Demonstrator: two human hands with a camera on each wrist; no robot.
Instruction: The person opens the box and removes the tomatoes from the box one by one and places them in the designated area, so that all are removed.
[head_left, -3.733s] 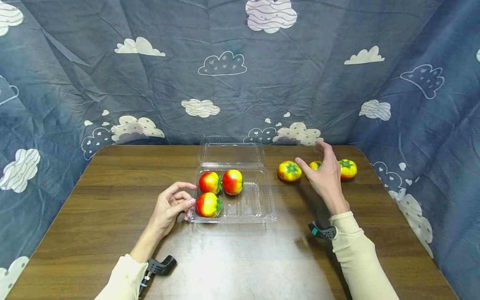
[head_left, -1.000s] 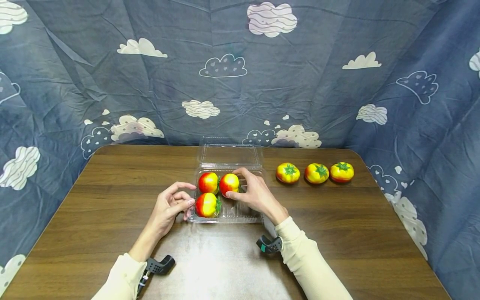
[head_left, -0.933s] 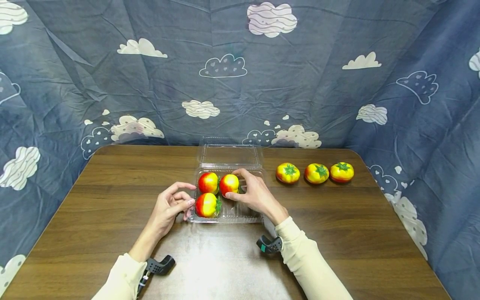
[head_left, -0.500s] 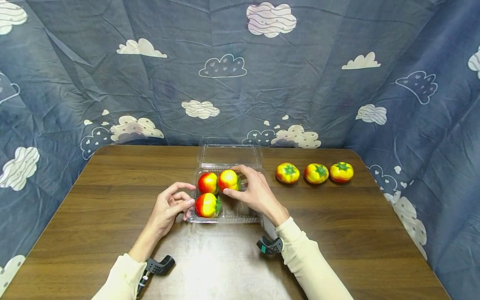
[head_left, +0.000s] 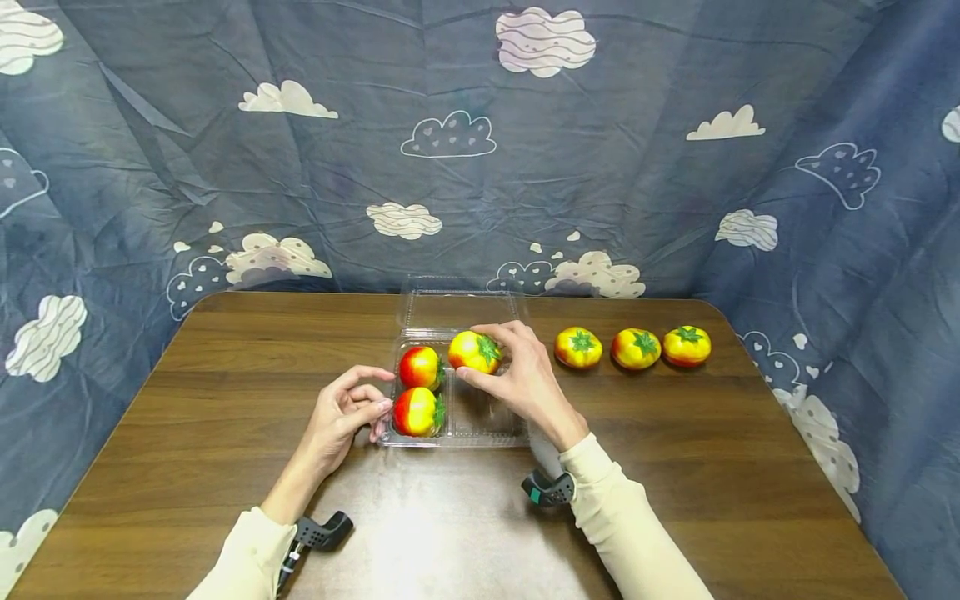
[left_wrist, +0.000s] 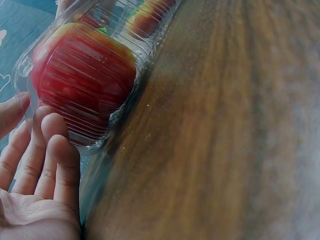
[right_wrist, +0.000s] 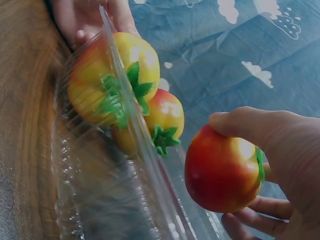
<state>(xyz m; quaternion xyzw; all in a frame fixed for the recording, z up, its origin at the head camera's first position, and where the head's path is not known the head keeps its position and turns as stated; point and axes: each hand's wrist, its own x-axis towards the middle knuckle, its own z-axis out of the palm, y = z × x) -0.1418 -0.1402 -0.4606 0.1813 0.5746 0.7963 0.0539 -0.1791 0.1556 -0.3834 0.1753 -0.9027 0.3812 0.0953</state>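
In the head view my right hand [head_left: 525, 375] pinches a red-and-yellow toy tomato [head_left: 471, 352] between thumb and fingertips, over the back of a clear plastic clamshell box [head_left: 487, 429]. Its green leaf crown faces right, towards the palm. In the right wrist view, this tomato [right_wrist: 220, 170] is raised beside the box's rim. Two more tomatoes, a rear one [head_left: 420, 367] and a front one [head_left: 417, 412], sit in the box's left side. My left hand [head_left: 345, 412] rests at the left wall, fingers loosely bent; in the left wrist view, fingertips [left_wrist: 55, 125] lie against the plastic.
Three more toy tomatoes stand in a row at the back right: a left one [head_left: 577, 347], a middle one [head_left: 636, 348] and a right one [head_left: 686, 345]. The box's lid [head_left: 461, 308] lies folded back towards the cloud-patterned curtain [head_left: 450, 200]. Wood-grain table [head_left: 262, 350] surrounds the box.
My right hand came from the loose tomatoes to the box and took hold of the rear right tomato. It has since raised and turned it, crown upward. The left hand stayed put.
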